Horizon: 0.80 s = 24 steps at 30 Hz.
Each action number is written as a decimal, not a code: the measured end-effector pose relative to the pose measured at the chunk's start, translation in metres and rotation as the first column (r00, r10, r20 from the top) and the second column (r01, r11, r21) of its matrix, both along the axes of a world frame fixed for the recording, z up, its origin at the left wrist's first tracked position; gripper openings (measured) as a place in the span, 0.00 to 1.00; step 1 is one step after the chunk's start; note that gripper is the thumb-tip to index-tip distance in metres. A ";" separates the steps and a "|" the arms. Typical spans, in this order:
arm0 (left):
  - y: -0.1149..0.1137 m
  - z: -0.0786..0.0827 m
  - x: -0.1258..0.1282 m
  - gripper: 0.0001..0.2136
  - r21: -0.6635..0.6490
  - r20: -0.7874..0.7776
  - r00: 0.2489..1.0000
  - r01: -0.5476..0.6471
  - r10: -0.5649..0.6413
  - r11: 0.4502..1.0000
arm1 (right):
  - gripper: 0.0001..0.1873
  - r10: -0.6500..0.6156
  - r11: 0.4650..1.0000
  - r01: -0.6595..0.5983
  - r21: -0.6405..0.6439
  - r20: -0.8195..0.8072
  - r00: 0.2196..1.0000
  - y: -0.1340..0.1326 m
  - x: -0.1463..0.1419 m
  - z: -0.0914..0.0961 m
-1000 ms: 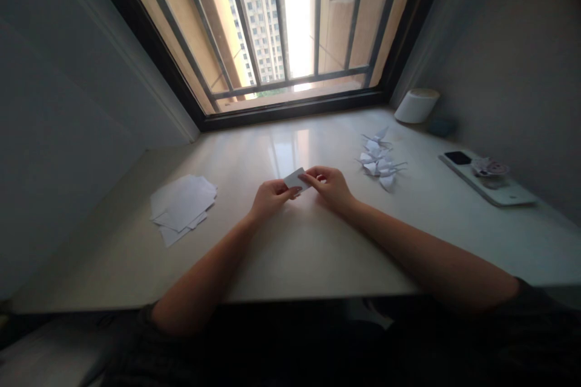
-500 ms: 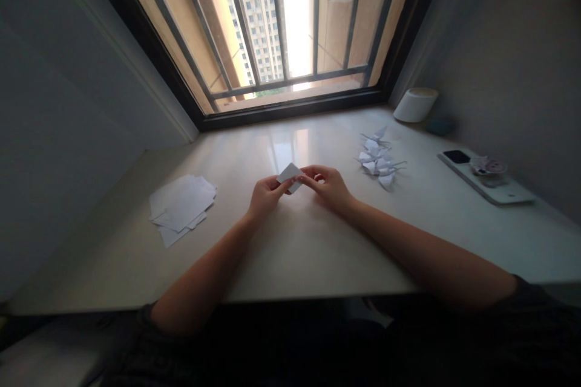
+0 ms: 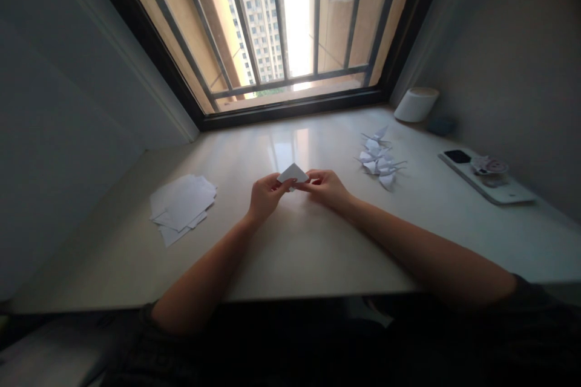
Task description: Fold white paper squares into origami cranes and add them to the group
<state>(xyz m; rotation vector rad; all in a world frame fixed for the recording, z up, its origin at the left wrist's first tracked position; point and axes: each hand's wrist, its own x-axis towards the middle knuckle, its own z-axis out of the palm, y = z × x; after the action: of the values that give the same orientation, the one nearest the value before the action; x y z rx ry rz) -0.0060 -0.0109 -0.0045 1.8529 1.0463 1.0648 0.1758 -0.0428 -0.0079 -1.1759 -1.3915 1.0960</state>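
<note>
A small folded piece of white paper (image 3: pixel 293 172) is held between both hands over the middle of the white tabletop (image 3: pixel 290 254). My left hand (image 3: pixel 265 196) pinches its left side, thumb across the front. On the right side, my right hand (image 3: pixel 327 186) grips the paper's edge between thumb and fingers. The paper's upper part forms a point facing the window; its lower part is partly covered by my thumbs. To the right lies a cluster of folded paper cranes (image 3: pixel 379 160). Off to the left is a loose stack of white paper sheets (image 3: pixel 181 205).
A phone (image 3: pixel 485 178) with a round grip on its back lies at the right. Behind it, a white cylindrical container (image 3: pixel 416 104) stands by the wall beside a small dark object (image 3: pixel 442 126). A barred window (image 3: pixel 290 112) rises behind the table.
The paper between my hands now shows a wider pointed upper face. My right hand has shifted slightly down, its thumb lower on the paper. The left hand has barely moved.
</note>
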 end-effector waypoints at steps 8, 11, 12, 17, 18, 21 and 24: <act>0.005 0.000 0.002 0.13 -0.121 0.165 0.984 0.090 -0.069 0.989 | 0.20 0.033 0.996 -0.046 -0.082 -0.154 0.988 0.001 0.004 0.005; 0.005 0.003 0.003 0.13 -0.179 0.218 0.973 0.113 -0.073 0.977 | 0.20 0.064 0.992 -0.083 -0.100 -0.181 0.981 0.002 0.005 0.003; 0.004 0.004 0.004 0.14 -0.191 0.223 0.972 0.113 -0.070 0.975 | 0.20 0.066 0.990 -0.087 -0.109 -0.190 0.980 0.003 0.006 0.003; 0.002 0.005 0.004 0.15 -0.216 0.221 0.974 0.106 -0.057 0.971 | 0.20 0.065 0.990 -0.089 -0.105 -0.211 0.975 0.006 0.007 0.000; 0.002 0.005 0.004 0.15 -0.218 0.218 0.974 0.103 -0.054 0.970 | 0.20 0.068 0.991 -0.089 -0.095 -0.207 0.976 0.006 0.007 -0.001; 0.003 0.005 0.003 0.15 -0.221 0.221 0.975 0.082 -0.032 0.972 | 0.21 0.066 0.994 -0.081 -0.075 -0.183 0.981 0.007 0.007 -0.001; 0.004 0.007 0.002 0.15 -0.210 0.241 0.970 0.035 0.017 0.977 | 0.24 0.089 0.995 -0.092 -0.023 -0.125 0.988 0.006 0.005 0.000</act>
<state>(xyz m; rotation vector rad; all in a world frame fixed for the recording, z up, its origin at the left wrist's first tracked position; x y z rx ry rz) -0.0039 -0.0070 0.0024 1.5141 0.9655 1.0966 0.1803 -0.0371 -0.0079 -1.0557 -1.3477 1.2359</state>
